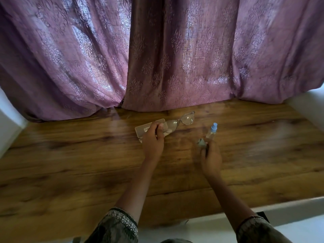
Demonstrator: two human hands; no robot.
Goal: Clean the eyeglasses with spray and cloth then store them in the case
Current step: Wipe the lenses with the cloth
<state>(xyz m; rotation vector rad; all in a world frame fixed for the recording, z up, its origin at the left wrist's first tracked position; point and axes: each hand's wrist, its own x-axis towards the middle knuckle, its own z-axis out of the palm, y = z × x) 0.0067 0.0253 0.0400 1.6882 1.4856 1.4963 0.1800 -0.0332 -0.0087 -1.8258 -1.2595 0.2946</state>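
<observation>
In the head view, a wooden tabletop (87, 163) fills the lower half of the frame, with a patterned mauve curtain (157, 50) hanging across the whole upper half and meeting the table's far edge.

Just left of centre, the left hand (153, 137) is closed around one end of a pair of clear-framed eyeglasses (182, 120), fingers curled over the left lens. The glasses slant up toward the right, the free lens reaching toward the curtain. Beneath and behind this hand lies a pale rectangular glasses case (145, 128), flat on the wood, its near end hidden by the knuckles; whether the glasses touch it cannot be told.

Right of centre, the right hand (210, 155) grips the lower part of a small clear spray bottle (211, 132) with a light blue nozzle, tilted with the nozzle pointing up and slightly right. A small greyish cloth (201, 142) sits bunched at the fingertips of the same hand, just left of the bottle; its blurred outline leaves the hold on it unclear.

Dark embroidered sleeves (119, 225) show at the lower edge.
</observation>
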